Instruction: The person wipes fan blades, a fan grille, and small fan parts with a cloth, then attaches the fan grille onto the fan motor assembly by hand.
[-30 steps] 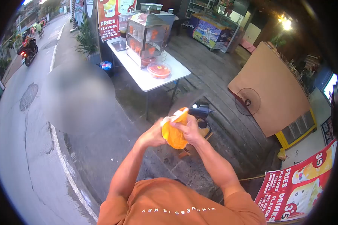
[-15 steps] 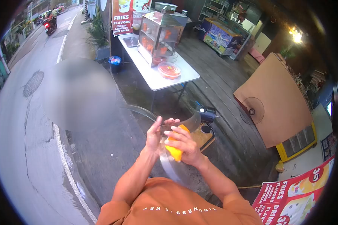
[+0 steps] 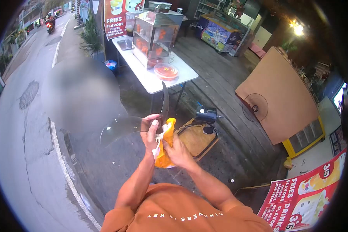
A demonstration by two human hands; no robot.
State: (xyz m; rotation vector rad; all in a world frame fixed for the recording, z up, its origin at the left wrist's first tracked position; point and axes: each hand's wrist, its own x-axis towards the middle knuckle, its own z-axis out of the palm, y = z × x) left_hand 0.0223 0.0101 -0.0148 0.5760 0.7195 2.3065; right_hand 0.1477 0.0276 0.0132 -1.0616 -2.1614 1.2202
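Two hands meet around a fan blade and cloth

Both arms reach forward from the shirt (image 3: pixel 181 208) and angle inward, bringing the hands close together in front of the chest. The left hand (image 3: pixel 150 133) points away from the body, its thumb raised and fingers bent, grasping the blade (image 3: pixel 121 130) near its middle. The right hand (image 3: pixel 176 150) comes in at a slant — thumb toward the left hand, fingers curled — and clenches the orange cloth (image 3: pixel 165 150), which is bunched between the two palms.

The blade is in midair above the pavement: one dark, see-through vane spreads left, another rises toward the near edge of the desk (image 3: pixel 149 82). Just beyond the right hand, a black motor (image 3: pixel 206 115) sits at the far edge of a stool (image 3: pixel 193 138). A round tub (image 3: pixel 166 72) rests by the desk's near edge.
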